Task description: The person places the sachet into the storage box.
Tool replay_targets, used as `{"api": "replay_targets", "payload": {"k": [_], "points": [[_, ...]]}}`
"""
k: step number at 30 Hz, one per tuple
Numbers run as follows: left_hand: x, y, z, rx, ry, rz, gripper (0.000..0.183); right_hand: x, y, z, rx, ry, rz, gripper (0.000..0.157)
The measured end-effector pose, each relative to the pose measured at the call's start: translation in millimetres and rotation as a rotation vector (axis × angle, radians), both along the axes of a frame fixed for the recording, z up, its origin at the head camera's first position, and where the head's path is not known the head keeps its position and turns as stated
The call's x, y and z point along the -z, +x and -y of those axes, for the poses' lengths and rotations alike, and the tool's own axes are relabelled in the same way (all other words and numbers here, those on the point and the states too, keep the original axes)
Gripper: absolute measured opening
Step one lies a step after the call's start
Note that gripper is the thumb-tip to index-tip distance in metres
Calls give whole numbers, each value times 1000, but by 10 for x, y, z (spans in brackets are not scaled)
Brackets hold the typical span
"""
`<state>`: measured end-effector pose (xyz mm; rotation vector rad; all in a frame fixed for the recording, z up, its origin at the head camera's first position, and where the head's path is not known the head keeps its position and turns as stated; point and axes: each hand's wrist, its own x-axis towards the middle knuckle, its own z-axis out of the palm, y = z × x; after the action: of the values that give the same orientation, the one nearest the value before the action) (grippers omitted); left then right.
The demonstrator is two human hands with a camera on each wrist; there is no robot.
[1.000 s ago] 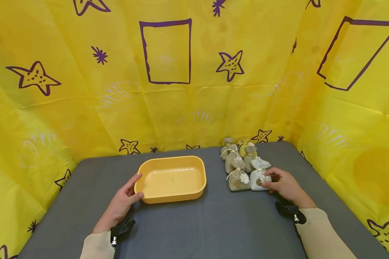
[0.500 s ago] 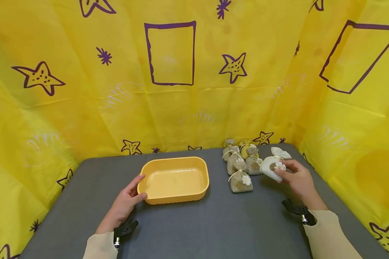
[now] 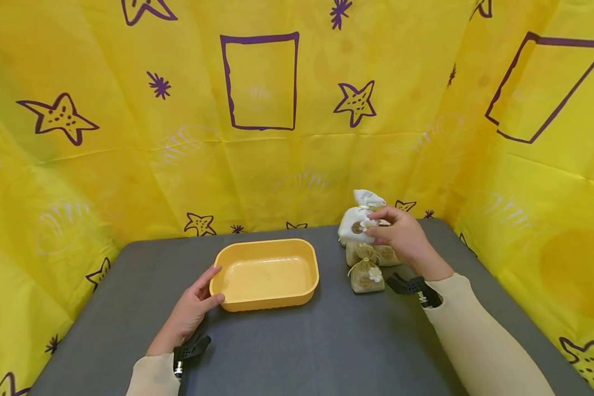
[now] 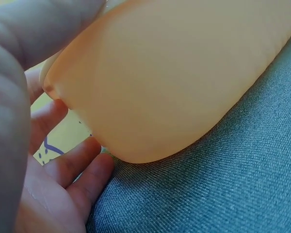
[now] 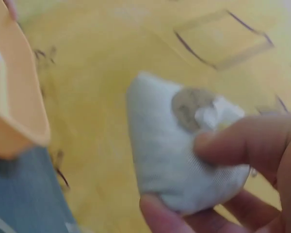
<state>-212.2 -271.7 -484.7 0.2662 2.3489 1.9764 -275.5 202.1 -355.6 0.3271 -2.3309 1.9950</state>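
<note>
My left hand [image 3: 190, 312] grips the left end of a yellow plastic tub [image 3: 267, 303], its thumb at the front corner and fingers along the outer wall. In the left wrist view the fingertips touch the tub's side [image 4: 150, 102]. Pinched between right thumb and fingers is a small white drawstring sachet [image 3: 352, 226] with a round brown label and white flower. My right hand [image 3: 405, 237] holds it raised over the other sachets. A beige sachet [image 3: 366, 280] with a white flower stands in front of that group; those behind are partly hidden by the right hand and the white sachet.
Grey cloth [image 3: 287, 352] covers the table. A yellow curtain [image 3: 257, 176] with purple starfish drawings hangs behind the table and along both sides. Each wrist wears a black camera mount [image 3: 408, 285].
My right hand has lifted the white sachet off the table beside the group, first rightward, then left and up over the other sachets. The left hand stays at the tub, which has not visibly moved.
</note>
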Motion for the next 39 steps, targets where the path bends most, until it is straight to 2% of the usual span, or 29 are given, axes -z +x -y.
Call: {"api": "replay_targets", "payload": {"k": [4,7,14,20,27,33,39], "points": [[17,-14,5,2,0,8,70,-41,-105,446,-40,46,86,26],[22,-20,11,3,-1,5,70,6,-159,789,-76,65,150,25],[54,-21,31,13,1,-7,69,306,-257,1558,-130,41,303,24],[60,-7,58,-7,-9,-11,68,533,-277,2082,-87,147,359,24],[43,-2,38,-6,-17,-7,67,751,-278,2338,-25,228,437,24],[23,-26,20,3,-18,-11,67,728,-319,2362,-3,321,483,23],[30,-62,32,10,-8,-29,67,718,-343,2434,5,247,502,25]]}}
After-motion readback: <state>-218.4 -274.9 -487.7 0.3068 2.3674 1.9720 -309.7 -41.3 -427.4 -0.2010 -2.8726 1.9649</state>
